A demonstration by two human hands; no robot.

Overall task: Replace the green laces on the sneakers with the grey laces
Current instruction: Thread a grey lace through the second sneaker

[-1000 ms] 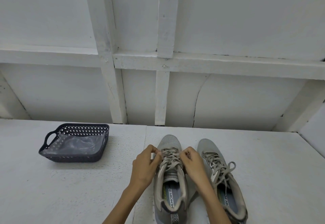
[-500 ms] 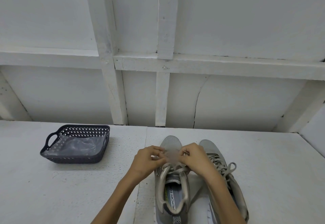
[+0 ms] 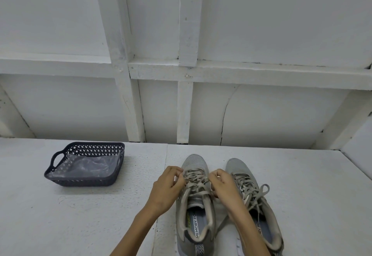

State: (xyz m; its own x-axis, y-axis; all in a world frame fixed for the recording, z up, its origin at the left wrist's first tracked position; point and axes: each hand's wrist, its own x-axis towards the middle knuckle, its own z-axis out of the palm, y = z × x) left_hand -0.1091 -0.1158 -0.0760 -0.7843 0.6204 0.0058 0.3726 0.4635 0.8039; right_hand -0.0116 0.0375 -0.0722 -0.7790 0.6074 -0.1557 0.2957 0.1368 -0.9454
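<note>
The left hand (image 3: 168, 187) and right hand (image 3: 223, 185) sit on either side of the lacing of one sneaker (image 3: 194, 211), fingers curled in, each pinching a strand of the grey lace (image 3: 196, 179) that crosses between them. Half a second ago the two hands were drawn together over the middle of the lacing. Now they are apart again at its edges, much as they were a second ago, and the crossings between them lie flat and clear to see. I take that as a pull to snug the lace through the eyelets, so this shoe looks threaded in grey and close to tying. A lace end (image 3: 221, 225) trails back from under the right hand toward the person. Just outside the right hand stands the second sneaker (image 3: 259, 215), its own grey lace already knotted in a loose bow (image 3: 261, 191). No green lace shows anywhere, which suggests the swap is nearly finished. Well off beyond the left hand, farther back on the table (image 3: 80, 219), is a dark openwork basket (image 3: 80, 182). It holds only a crumpled clear plastic sheet (image 3: 88, 165), and I can make out no laces in it.
</note>
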